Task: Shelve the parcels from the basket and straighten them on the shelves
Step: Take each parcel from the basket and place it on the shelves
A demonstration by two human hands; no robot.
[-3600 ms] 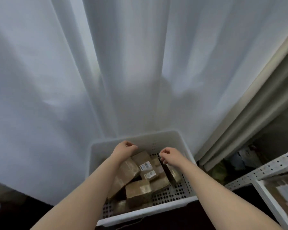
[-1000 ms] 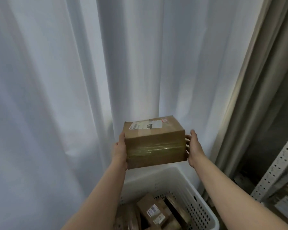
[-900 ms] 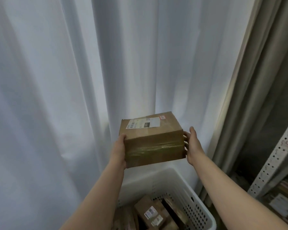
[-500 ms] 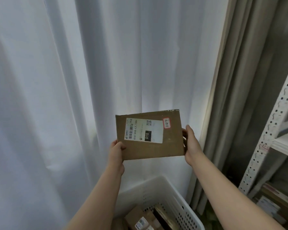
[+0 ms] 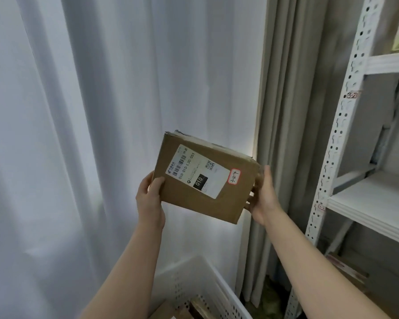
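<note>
With left hand (image 5: 149,200) thumb curled over the labelled face, and right hand (image 5: 264,199) fingers wrapped round the right end, gripped the brown parcel (image 5: 194,203) at both ends. Held it tilted in the air, above the white basket (image 5: 194,278), left of the white shelves (image 5: 376,209).

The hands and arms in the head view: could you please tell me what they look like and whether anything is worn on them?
The left hand and right hand are bare: no gloves, rings, watch or bracelet show. No sleeves are in view either; both arms are uncovered down to the picture's lower edge.
</note>
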